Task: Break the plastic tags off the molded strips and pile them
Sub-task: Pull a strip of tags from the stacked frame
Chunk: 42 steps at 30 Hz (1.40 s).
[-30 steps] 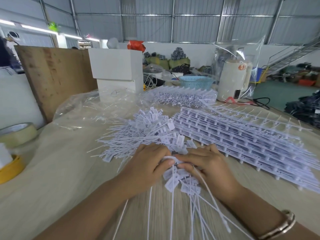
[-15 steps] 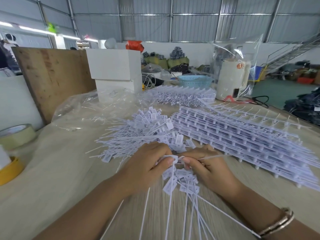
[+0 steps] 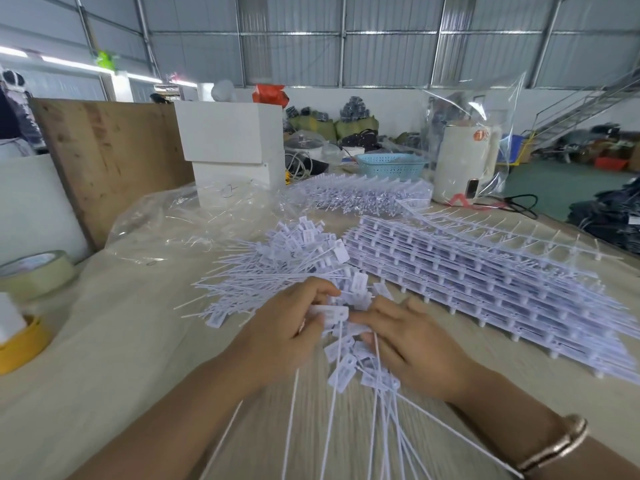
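Pinching tag (image 3: 329, 312) between left hand (image 3: 287, 336) and right hand (image 3: 412, 344), both clamped for snapping; bunch of freed tags (image 3: 360, 372) kept under right hand; pile (image 3: 277, 268) just beyond.

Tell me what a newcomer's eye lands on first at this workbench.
First, the two hands at centre: the left hand and right hand grip a cluster of white plastic tags whose long tails fan toward the camera. Just beyond them lies a loose pile of broken-off tags, and to its right a thick stack of molded strips runs along the table. A gold bracelet circles the right wrist.
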Each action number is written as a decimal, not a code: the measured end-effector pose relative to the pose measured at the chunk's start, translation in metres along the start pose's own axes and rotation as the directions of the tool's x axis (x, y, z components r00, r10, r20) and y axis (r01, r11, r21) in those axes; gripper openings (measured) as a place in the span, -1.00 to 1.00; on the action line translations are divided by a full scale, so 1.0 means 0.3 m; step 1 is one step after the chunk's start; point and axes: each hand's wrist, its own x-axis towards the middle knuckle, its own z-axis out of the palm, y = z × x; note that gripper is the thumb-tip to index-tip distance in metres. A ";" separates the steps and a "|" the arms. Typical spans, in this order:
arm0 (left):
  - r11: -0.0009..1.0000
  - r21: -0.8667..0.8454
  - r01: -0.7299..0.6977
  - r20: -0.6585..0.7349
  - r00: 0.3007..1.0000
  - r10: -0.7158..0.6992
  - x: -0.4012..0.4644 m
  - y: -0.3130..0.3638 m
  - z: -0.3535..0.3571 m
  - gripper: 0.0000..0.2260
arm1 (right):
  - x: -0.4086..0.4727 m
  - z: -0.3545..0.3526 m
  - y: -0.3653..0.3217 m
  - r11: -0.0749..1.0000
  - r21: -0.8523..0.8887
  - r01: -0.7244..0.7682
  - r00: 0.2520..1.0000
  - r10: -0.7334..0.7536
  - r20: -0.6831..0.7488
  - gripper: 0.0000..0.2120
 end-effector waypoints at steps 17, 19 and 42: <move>0.994 -0.106 0.038 -0.026 0.999 -0.041 -0.002 0.035 0.068 -0.80 | 0.012 -0.008 -0.029 0.990 -0.137 0.016 0.959 -0.054 -0.280 -0.64; 0.991 -0.123 0.044 -0.020 0.999 -0.046 0.001 0.034 0.065 -0.85 | 0.015 -0.006 -0.024 0.987 -0.151 0.048 0.934 -0.098 -0.344 -0.71; 0.998 0.040 -0.045 0.014 0.999 0.045 0.012 0.013 0.036 -0.83 | 0.004 -0.008 -0.005 0.998 0.015 -0.061 0.946 0.063 -0.319 -0.73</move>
